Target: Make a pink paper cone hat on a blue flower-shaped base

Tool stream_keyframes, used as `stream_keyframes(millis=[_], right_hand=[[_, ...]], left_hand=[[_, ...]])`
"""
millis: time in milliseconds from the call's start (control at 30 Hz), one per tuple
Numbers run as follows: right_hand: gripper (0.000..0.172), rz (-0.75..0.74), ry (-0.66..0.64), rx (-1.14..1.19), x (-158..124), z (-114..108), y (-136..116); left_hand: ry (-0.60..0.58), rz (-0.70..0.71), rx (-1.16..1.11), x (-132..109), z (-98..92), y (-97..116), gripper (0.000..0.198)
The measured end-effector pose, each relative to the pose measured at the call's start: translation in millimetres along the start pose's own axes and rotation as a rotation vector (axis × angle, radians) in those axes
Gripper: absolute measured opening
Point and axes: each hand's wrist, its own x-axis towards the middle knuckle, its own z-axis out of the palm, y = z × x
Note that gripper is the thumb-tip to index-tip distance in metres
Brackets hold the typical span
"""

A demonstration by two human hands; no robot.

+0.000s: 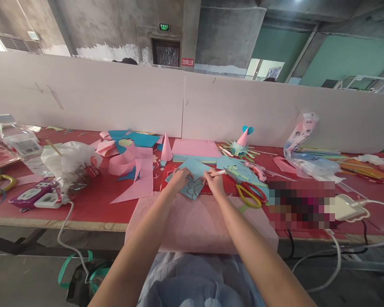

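A person's left hand (179,179) rests its fingers on a light-blue sheet (194,168) bearing dark scalloped lines; whether they pinch it, I cannot tell. The right hand (214,182) holds a white pen (222,172). The sheet lies between the hands, yellow-handled scissors (255,205) to its right, a pink cone (167,151) beyond it

A pale partition (115,98), split by a dark vertical seam (183,111), stands along the back of the red desk (110,212). Beyond it rises a rough concrete wall (112,25), patchily white lower down, with a dark doorway (166,54) beneath a glowing green exit sign (164,27) (a small red sign (187,62) hangs alongside). Rightward, green wall sections (361,59) appear; grey floor (32,277) shows below.
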Motion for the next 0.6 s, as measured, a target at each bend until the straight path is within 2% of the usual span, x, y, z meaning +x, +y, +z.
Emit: stream_keyframes(millis=[300,600], right_hand=[[0.031,-0.005,-0.061,-0.011,-1.8,0.5,-6.4],[0.025,0.015,0.052,-0.052,-0.6,-0.7,-1.8]], left_hand=[[-0.005,0.003,-0.004,0.6,1.1,-1.1,0.03],[-0.008,-0.012,-0.009,-0.2,0.5,0.2,0.031]])
